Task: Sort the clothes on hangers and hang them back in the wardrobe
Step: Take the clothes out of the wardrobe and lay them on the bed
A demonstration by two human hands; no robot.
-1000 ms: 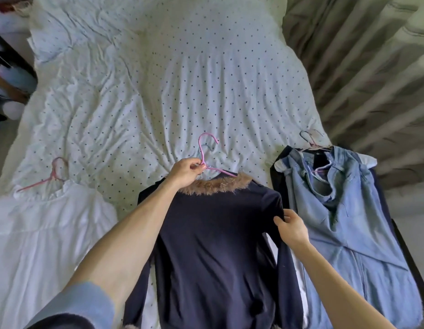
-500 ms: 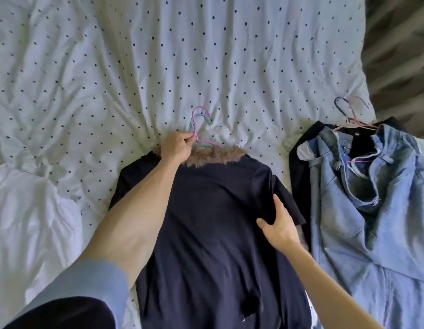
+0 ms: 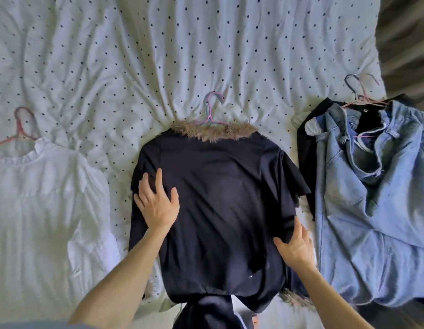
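A dark navy top (image 3: 220, 186) with a brown fur collar (image 3: 215, 132) lies flat in the middle of the bed (image 3: 158, 55), on a white cover with small dark dots. The hook of its pink-and-blue hanger (image 3: 212, 110) sticks out past the collar on the far side. The left hand (image 3: 157, 203) rests flat on the top's left shoulder area, its grip wide, fingers spread and holding nothing. The right hand (image 3: 295, 248) presses the top's near right edge, also wide and flat. To the left lies a white garment (image 3: 45, 198) on a pink hanger (image 3: 18, 129), apart from the navy top. To the right a light blue denim piece (image 3: 372, 198) lies over something black (image 3: 308, 138), possibly another garment, with thin hanger hooks (image 3: 359, 93) at its far end.
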